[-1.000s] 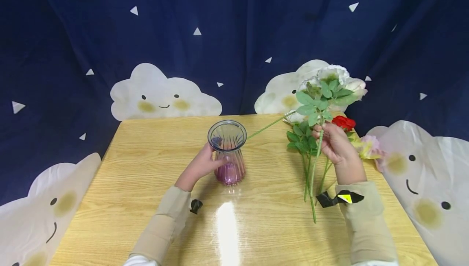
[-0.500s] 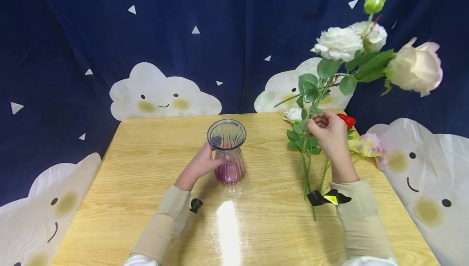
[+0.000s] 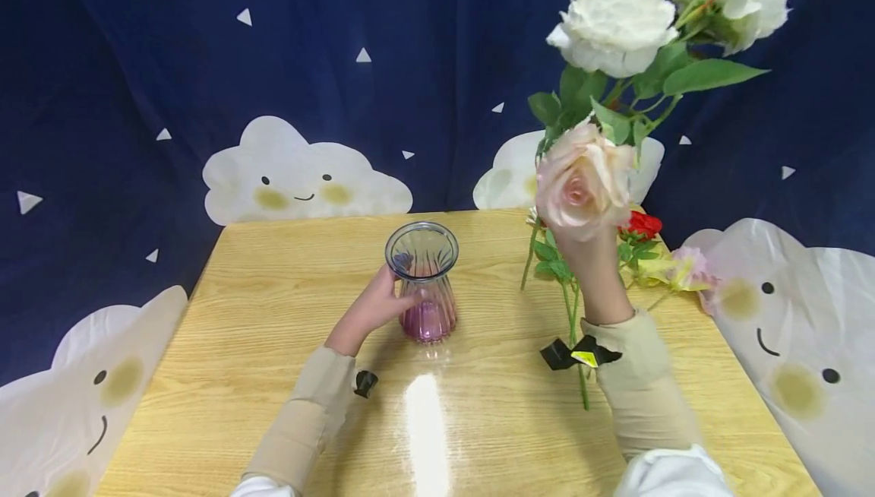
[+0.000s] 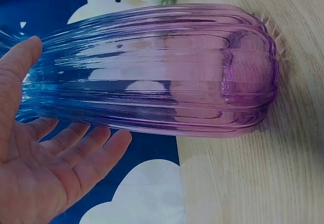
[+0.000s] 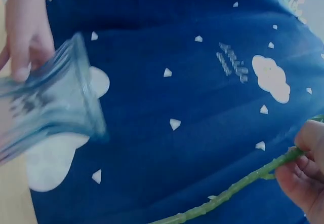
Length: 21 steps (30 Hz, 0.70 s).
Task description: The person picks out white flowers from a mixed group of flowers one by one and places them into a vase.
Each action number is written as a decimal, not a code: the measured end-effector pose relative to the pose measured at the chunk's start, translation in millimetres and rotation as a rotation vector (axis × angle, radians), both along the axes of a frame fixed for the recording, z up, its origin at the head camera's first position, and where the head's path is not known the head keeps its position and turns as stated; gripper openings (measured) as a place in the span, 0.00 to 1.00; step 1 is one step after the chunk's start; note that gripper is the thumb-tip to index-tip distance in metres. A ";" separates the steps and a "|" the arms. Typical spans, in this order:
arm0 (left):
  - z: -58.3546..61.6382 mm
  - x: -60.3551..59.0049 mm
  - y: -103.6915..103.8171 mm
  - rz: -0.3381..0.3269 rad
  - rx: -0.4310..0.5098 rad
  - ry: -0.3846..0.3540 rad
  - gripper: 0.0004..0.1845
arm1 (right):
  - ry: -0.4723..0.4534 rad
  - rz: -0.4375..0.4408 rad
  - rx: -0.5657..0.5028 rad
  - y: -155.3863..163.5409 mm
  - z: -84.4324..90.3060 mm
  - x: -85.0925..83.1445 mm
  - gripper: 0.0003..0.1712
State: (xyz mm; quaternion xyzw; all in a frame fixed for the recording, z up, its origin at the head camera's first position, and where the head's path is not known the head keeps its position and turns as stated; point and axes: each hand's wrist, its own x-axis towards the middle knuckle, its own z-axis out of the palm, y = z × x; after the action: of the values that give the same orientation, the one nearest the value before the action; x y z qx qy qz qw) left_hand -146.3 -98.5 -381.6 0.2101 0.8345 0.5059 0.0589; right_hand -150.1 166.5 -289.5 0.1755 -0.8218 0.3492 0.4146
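The ribbed glass vase (image 3: 424, 283) stands upright near the middle of the wooden table (image 3: 273, 375), its base tinted purple. The left hand (image 3: 372, 307) cups it from seven o'clock, fingers loosely spread around the glass. At three o'clock the right hand (image 3: 588, 254) pinches a green stem (image 5: 228, 193), raising white and pink blooms (image 3: 615, 22) above a red flower (image 3: 642, 223) lying on the table.

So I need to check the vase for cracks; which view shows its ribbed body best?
The left wrist view: the vase fills the frame, ribs sharp. The head view shows it small; the right wrist view, only its blurred rim.
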 end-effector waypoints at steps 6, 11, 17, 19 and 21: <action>-2.4 -1.3 1.1 0.004 0.003 0.010 0.33 | -0.137 0.405 -0.513 -20.7 23.0 -1.0 0.18; -3.9 -1.7 1.9 0.004 -0.006 0.012 0.34 | -0.336 0.777 -1.047 -27.2 37.3 0.4 0.09; -3.6 -1.0 1.2 -0.009 -0.003 0.005 0.33 | -0.405 0.803 -1.323 -22.1 38.2 0.0 0.08; -2.3 -0.3 0.6 -0.007 -0.002 -0.001 0.34 | -0.405 0.747 -1.246 -22.5 36.7 -0.1 0.09; -1.0 0.3 0.2 -0.004 0.000 -0.008 0.35 | -0.388 0.705 -1.153 -24.9 36.3 -1.0 0.10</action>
State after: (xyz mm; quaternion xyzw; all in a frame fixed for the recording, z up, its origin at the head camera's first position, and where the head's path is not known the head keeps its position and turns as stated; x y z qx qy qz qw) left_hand -146.0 -98.2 -382.7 0.2097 0.8340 0.5065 0.0635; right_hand -151.1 141.6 -253.2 0.1180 -0.4589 0.8679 0.1494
